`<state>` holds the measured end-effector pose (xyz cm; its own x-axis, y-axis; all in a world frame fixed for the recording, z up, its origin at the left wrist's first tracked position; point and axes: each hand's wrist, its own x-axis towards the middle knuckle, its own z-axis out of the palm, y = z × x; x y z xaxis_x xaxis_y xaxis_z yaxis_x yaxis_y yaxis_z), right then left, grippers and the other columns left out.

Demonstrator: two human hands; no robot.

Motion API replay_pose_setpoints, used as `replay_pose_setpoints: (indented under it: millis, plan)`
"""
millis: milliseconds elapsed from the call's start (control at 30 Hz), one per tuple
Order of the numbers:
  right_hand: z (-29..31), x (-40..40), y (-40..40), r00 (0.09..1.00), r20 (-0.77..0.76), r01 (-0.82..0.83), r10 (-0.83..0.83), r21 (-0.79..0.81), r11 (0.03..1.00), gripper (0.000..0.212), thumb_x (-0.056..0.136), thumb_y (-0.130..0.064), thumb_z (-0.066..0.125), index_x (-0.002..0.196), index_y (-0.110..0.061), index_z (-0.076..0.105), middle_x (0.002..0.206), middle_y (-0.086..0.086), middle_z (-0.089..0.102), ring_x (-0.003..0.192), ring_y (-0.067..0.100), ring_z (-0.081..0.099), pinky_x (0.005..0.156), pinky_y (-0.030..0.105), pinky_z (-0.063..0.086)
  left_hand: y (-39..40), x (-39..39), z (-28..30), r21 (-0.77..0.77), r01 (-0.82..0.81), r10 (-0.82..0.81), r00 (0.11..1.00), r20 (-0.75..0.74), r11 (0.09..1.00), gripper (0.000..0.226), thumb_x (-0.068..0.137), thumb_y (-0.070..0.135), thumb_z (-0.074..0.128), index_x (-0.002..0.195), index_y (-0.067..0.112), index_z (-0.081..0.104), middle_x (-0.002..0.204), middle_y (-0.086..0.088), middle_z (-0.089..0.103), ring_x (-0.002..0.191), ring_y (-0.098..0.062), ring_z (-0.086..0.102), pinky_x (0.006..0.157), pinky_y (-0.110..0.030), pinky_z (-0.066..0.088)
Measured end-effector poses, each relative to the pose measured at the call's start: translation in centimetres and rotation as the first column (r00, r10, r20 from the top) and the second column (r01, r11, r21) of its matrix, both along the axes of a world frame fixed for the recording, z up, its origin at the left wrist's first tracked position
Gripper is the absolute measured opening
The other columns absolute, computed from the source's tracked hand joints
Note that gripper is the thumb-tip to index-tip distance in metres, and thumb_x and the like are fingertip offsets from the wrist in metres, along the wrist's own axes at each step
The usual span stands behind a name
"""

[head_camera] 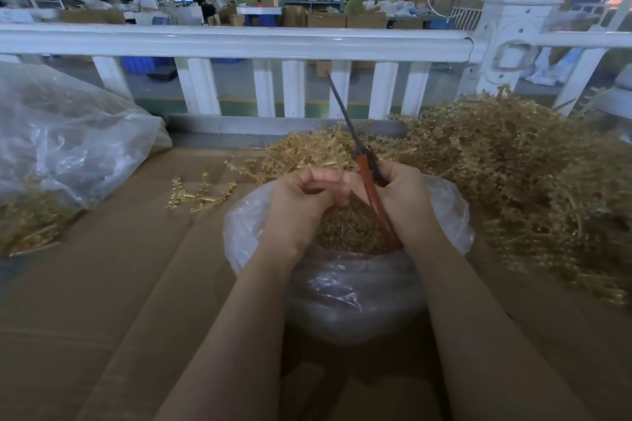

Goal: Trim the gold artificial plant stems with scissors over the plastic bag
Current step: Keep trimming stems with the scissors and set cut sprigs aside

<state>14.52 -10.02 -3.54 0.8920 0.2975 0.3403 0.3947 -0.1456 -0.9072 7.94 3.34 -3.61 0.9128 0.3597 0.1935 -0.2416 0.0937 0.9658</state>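
A cardboard-covered bench is seen before a white railing, beyond which a workshop floor with cartons and seated workers is glimpsed. A large heap of gold artificial plant stems is piled along the far right of the bench, and a few loose sprigs are left lying on the cardboard to the left of the hands. At the far left, a big clear sack holding more gold stems is slumped on the bench.

An open plastic bag, its mouth filled with gold trimmings, is set directly below the hands. The left hand is held over the bag's mouth with its fingers curled inward; whether a stem is pinched in them cannot be told. The right hand is clamped round the red-brown handles of the scissors, whose dark blades are held together and pointed up and away towards the railing. The two hands are kept close together, nearly touching, with the big heap just beyond them.
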Motion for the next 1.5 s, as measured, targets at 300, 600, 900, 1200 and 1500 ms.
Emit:
replay_pose_setpoints:
  millis: [300, 600, 900, 1200, 1500]
  plan:
    - [0.2, 0.0, 0.0, 0.999, -0.033, -0.014, 0.016, 0.063, 0.998, 0.01, 0.087, -0.016, 0.077, 0.078, -0.016, 0.073, 0.067, -0.005, 0.067, 0.062, 0.003, 0.06, 0.062, 0.015, 0.05, 0.3, -0.5, 0.5, -0.1, -0.165, 0.163, 0.986, -0.033, 0.981, 0.018, 0.088, -0.004, 0.057, 0.092, 0.009, 0.046, 0.08, -0.009, 0.06, 0.063, -0.017, 0.061, 0.056, -0.027, 0.05]
    - [0.7, -0.1, -0.3, 0.996, -0.018, -0.084, 0.085, 0.072, 0.994, 0.021, 0.087, -0.011, 0.076, 0.072, -0.023, 0.071, 0.064, -0.013, 0.067, 0.064, -0.002, 0.061, 0.068, 0.012, 0.049, 0.5, -0.7, 0.4, 0.127, -0.058, 0.05, 0.996, 0.067, 0.99, 0.03, 0.087, 0.031, 0.07, 0.115, 0.023, 0.068, 0.12, 0.004, 0.068, 0.11, -0.002, 0.064, 0.082, -0.012, 0.05]
    - [1.1, -0.6, -0.3, 0.994, -0.022, -0.105, 0.105, 0.006, 0.994, 0.009, 0.087, -0.013, 0.077, 0.079, -0.013, 0.073, 0.079, 0.013, 0.071, 0.073, 0.013, 0.065, 0.081, 0.034, 0.056, 0.2, -0.7, 0.8, 0.105, -0.077, 0.06, 0.986, 0.153, 0.992, 0.004, 0.09, 0.004, 0.066, 0.091, 0.002, 0.07, 0.095, -0.008, 0.069, 0.087, -0.009, 0.067, 0.075, -0.017, 0.053]
    - [-0.3, -0.3, -0.1, 0.991, 0.135, 0.022, 0.01, -0.236, 0.971, 0.045, 0.06, -0.083, 0.067, 0.088, -0.048, 0.061, 0.086, -0.034, 0.065, 0.081, -0.01, 0.062, 0.065, 0.019, 0.044, 0.8, -0.7, 0.7, 0.025, -0.216, 0.213, 0.974, 0.076, 0.976, 0.024, 0.094, 0.022, 0.067, 0.104, 0.0, 0.067, 0.117, -0.026, 0.061, 0.113, -0.036, 0.061, 0.103, -0.057, 0.046]
    - [-0.8, -0.2, -0.3, 0.963, 0.267, 0.097, 0.018, -0.412, 0.906, 0.061, 0.063, -0.087, 0.059, 0.1, -0.039, 0.059, 0.089, -0.021, 0.065, 0.087, -0.003, 0.06, 0.071, 0.024, 0.049, 0.9, -0.6, 0.6, 0.054, -0.303, 0.294, 0.947, 0.131, 0.951, 0.008, 0.092, 0.022, 0.064, 0.088, 0.023, 0.071, 0.12, -0.019, 0.055, 0.115, -0.029, 0.059, 0.109, -0.052, 0.042]
